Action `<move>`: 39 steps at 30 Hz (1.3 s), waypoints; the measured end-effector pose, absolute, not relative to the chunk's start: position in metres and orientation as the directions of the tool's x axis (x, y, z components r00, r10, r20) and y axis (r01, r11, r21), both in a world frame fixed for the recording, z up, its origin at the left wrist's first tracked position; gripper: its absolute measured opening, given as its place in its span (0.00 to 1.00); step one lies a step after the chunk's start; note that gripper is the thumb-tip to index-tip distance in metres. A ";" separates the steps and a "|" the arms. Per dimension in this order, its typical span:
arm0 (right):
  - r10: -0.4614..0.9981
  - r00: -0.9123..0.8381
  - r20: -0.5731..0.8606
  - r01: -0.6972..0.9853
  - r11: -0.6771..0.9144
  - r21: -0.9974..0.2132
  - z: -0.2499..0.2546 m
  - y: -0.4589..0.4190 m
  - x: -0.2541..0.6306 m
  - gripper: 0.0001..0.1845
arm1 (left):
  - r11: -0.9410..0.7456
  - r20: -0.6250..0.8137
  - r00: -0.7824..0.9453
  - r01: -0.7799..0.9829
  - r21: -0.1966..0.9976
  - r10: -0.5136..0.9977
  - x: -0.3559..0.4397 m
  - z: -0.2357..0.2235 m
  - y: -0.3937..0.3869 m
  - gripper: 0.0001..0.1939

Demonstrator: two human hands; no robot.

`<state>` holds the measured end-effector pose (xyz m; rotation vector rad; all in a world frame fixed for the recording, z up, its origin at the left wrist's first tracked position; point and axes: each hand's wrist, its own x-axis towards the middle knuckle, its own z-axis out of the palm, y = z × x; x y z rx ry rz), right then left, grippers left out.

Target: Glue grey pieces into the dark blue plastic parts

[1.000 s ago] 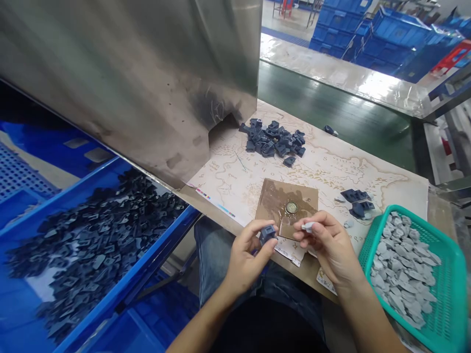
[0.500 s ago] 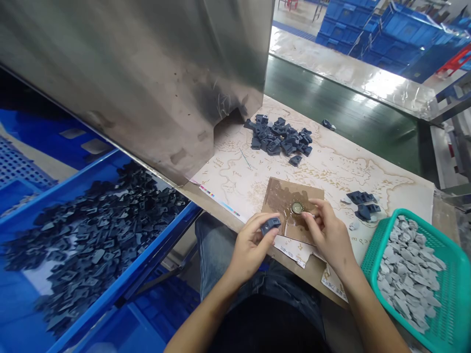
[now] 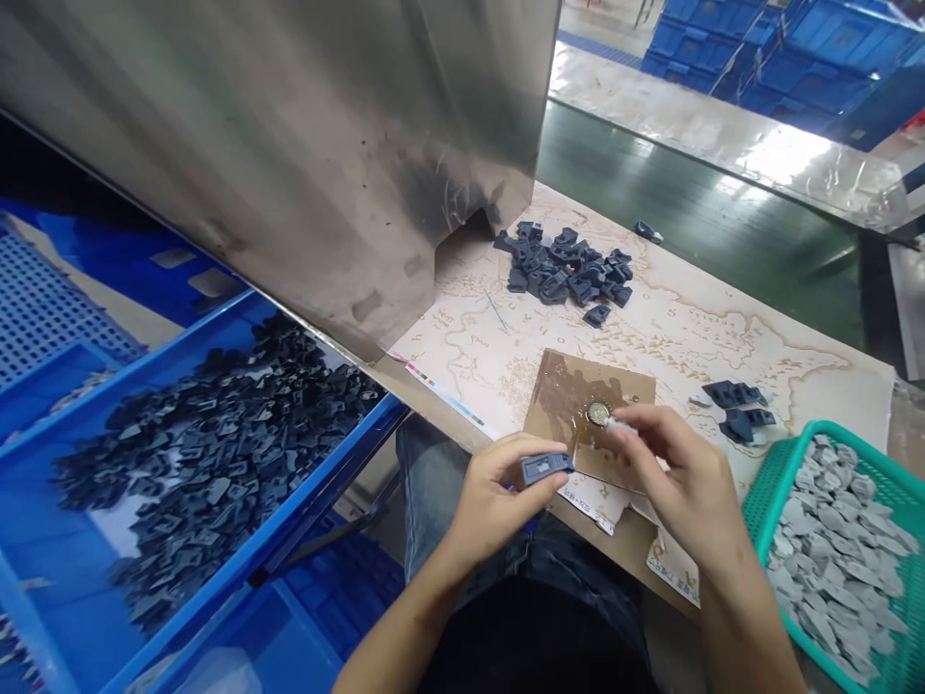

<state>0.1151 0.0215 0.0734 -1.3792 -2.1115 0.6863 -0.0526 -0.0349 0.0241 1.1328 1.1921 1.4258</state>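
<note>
Between the thumb and fingers of my left hand [image 3: 498, 501] is a dark grey plastic part [image 3: 544, 467] with a slot in its face. My right hand [image 3: 675, 463] pinches a small light grey piece [image 3: 619, 425], its tip at a small round cap [image 3: 598, 413] that holds a clear, shiny liquid. The cap sits on a brown cardboard square [image 3: 556, 386] with wet stains. Right of the cardboard lie several dark parts [image 3: 735, 393] with light grey pieces at their ends.
A pile of dark parts [image 3: 564, 265] lies on the map-printed sheet [image 3: 477, 337]. The green basket [image 3: 795, 439] at right holds light grey pieces; a blue bin [image 3: 43, 569] at left holds dark parts. A metal panel [image 3: 289, 145] rises at left, and a green conveyor belt [image 3: 694, 202] runs behind.
My left hand has turned the dark part so its slotted face shows. The light grey piece in my right hand now shows clearly at the cap. The view has shifted slightly.
</note>
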 end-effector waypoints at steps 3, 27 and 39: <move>0.864 -0.486 0.131 0.524 0.408 -0.747 0.090 0.007 0.115 0.07 | -0.078 0.067 -0.114 -0.104 0.992 0.991 -0.054 0.029 -0.038 0.08; 0.532 -0.831 0.162 0.324 0.701 -0.635 0.111 0.011 0.109 0.08 | -0.213 0.217 0.027 -0.100 0.972 0.976 -0.068 0.041 -0.041 0.06; 0.618 -0.780 0.100 0.393 0.607 -0.690 0.114 0.027 0.111 0.05 | -0.021 0.074 0.183 -0.277 0.961 0.980 -0.054 0.034 -0.018 0.12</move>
